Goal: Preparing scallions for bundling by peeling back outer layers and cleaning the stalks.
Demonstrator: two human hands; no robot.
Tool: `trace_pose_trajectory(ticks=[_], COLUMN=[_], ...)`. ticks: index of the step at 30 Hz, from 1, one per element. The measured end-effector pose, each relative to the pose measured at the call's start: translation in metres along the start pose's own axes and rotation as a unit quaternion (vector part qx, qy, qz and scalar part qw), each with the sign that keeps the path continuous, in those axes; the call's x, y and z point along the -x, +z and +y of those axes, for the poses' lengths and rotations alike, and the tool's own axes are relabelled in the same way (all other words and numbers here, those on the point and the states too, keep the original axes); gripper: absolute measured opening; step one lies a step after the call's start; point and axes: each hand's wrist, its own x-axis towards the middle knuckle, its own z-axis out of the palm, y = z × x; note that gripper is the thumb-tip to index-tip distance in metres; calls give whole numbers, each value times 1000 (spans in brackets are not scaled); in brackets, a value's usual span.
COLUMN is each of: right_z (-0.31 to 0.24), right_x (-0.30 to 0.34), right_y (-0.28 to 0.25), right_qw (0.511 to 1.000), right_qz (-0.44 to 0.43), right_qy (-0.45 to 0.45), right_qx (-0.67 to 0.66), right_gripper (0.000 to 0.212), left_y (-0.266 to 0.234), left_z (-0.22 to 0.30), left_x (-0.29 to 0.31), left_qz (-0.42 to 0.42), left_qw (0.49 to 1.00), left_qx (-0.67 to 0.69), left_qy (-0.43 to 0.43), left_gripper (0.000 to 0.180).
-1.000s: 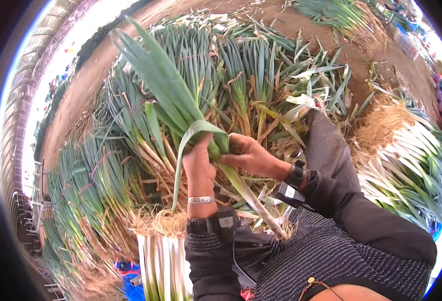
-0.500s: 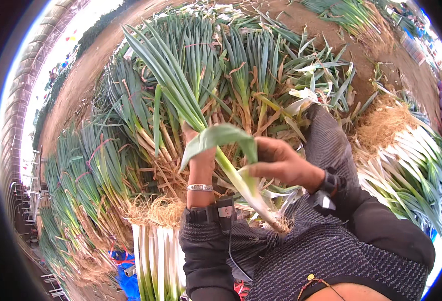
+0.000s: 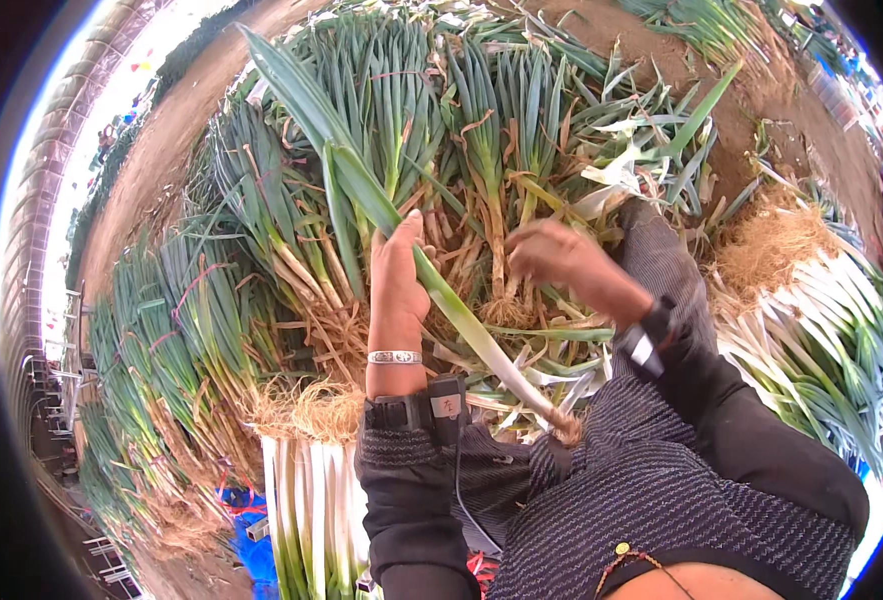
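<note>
Holding one leek (image 3: 469,322), the left hand (image 3: 397,285) has its grip wrapped round it; the leek slants down toward the shirt (image 3: 611,500). The right hand (image 3: 573,262) is near, its grip too blurry to tell. Leek bunches (image 3: 386,110) lie beyond

Site type: produce yard; farm or market cannot be determined. Primary indicator: a large leek pile (image 3: 391,120) with tied bundles. Bare earth (image 3: 176,125) borders the pile on its left; a ribbed structure (image 3: 36,230) stands farther left. A white-stemmed leek stack (image 3: 811,320) lies to its right.
</note>
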Motion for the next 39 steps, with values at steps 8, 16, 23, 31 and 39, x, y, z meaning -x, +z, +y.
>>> trace_pose_trajectory(ticks=[8,16,23,31,39], right_z=[42,55,53,27,20], right_x=[5,-11,-16,-9,15], right_y=[78,77,70,75,82], right_qw=[860,859,865,872,799], right_qz=[70,139,139,102,-74], right_qy=[-240,-223,-260,-293,-365], right_qx=[445,440,405,377,471], right_gripper=[40,30,22,22,15], left_y=[-2,-13,-15,-13,-5], left_z=[8,9,24,34,36], left_x=[-5,-6,14,15,16], left_qz=[58,78,0,-50,61], left_qw=[994,984,992,990,964], left_qx=[63,89,100,61,113], left_qy=[73,131,74,119,232], left_gripper=[43,48,41,37,30])
